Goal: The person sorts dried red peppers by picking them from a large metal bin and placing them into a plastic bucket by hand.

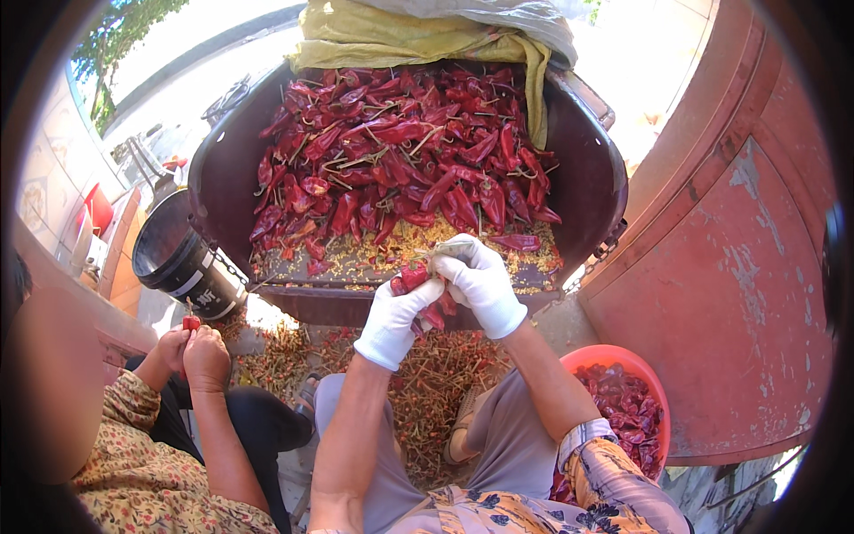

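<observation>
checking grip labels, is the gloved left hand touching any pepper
Touching: the head view shows the left hand with its thumb across the peppers, red showing above and below it.

Straight ahead of me, at twelve o'clock, lies a crumpled yellow cloth sack (400, 40), with a greyish-white sheet of fabric (507, 13) bunched against it. A big, scuffed, red-painted panel (721, 276) stands at my three o'clock. At nine I have a round black bucket (209, 289); toward ten, a pale tiled wall (53, 169) and a leafy green tree (120, 40).
</observation>
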`<action>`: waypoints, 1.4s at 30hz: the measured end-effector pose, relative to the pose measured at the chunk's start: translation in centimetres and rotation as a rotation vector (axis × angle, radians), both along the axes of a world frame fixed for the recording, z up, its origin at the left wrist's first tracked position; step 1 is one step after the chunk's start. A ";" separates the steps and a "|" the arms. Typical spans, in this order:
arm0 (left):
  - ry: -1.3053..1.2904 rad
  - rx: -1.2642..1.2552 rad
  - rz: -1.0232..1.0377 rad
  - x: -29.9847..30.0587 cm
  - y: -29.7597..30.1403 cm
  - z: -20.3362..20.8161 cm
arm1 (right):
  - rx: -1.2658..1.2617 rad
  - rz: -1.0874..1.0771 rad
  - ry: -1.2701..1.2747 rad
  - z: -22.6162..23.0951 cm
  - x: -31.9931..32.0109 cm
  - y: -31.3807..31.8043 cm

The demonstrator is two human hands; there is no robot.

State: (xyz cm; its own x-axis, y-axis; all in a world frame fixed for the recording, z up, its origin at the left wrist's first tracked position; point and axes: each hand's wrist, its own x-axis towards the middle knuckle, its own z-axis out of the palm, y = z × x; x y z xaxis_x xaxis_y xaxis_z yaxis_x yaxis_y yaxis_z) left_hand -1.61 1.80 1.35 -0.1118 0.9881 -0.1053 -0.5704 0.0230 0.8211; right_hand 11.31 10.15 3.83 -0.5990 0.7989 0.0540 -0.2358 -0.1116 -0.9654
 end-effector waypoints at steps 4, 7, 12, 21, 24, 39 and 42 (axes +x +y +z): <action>-0.041 0.004 0.043 0.2 -0.5 -0.1 | -0.296 0.172 0.106 0.6 0.6 0.3; -0.049 0.006 0.021 0.2 -0.7 0.3 | -0.404 0.285 0.137 0.0 0.9 1.1; -0.046 0.029 -0.066 -0.4 -1.3 1.2 | -0.497 0.428 0.231 0.3 1.4 1.2; -0.064 0.155 -0.173 -0.6 -1.5 0.6 | -0.630 0.611 0.399 0.0 1.7 1.7; -0.046 0.083 -0.087 -0.2 -1.5 1.3 | -0.385 0.425 0.256 0.5 1.4 1.6; -0.024 0.021 0.049 0.3 -1.2 1.5 | -0.115 0.212 0.064 1.7 1.5 0.5; 0.032 -0.007 0.051 0.4 -0.7 0.7 | 0.067 0.062 0.013 1.5 1.0 0.2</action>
State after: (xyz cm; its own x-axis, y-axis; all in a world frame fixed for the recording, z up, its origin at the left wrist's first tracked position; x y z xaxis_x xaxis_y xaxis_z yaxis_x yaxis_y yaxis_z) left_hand -1.23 1.12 2.06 -0.1658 0.9803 -0.1077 -0.5447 0.0000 0.8387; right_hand 12.35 10.36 5.34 -0.6460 0.7548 0.1141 -0.2433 -0.0620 -0.9680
